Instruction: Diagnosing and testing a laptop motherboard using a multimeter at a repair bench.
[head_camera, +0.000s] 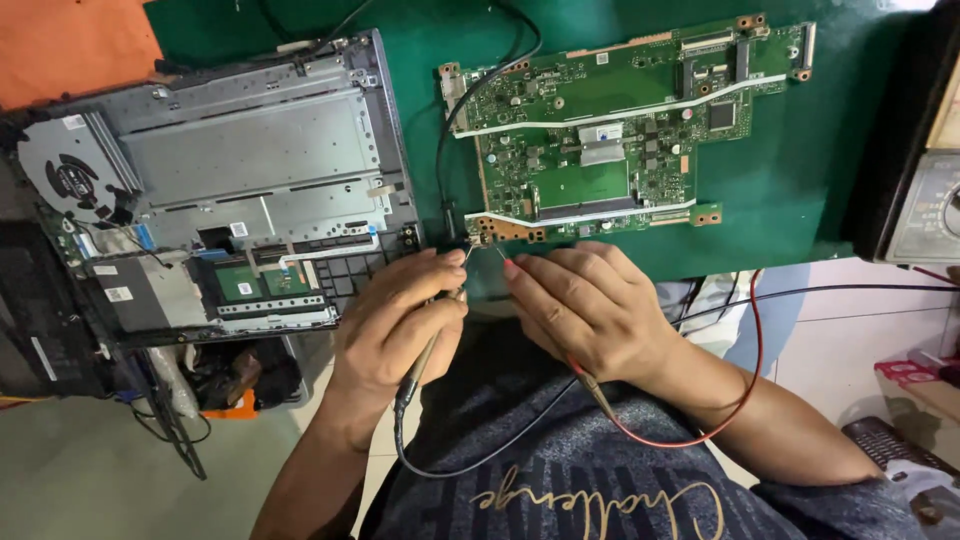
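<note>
The scene was evenly and brightly lit from overhead, colours clean and saturated. Soft, short shadows lay under both hands at the near edge of the green mat (800, 180). Mild glare whitened the metal of the opened laptop chassis (250, 150) and the top right corner. The wide lens bent lines near the edges. Focus stayed sharp centrally; the floor looked slightly soft.

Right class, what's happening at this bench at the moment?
A person holds a black-leaded probe in the left hand and a red-leaded probe in the right hand, with both tips at the lower left corner of a green circuit board. The board lies on a green mat. An opened laptop chassis with its fan lies to the left.
</note>
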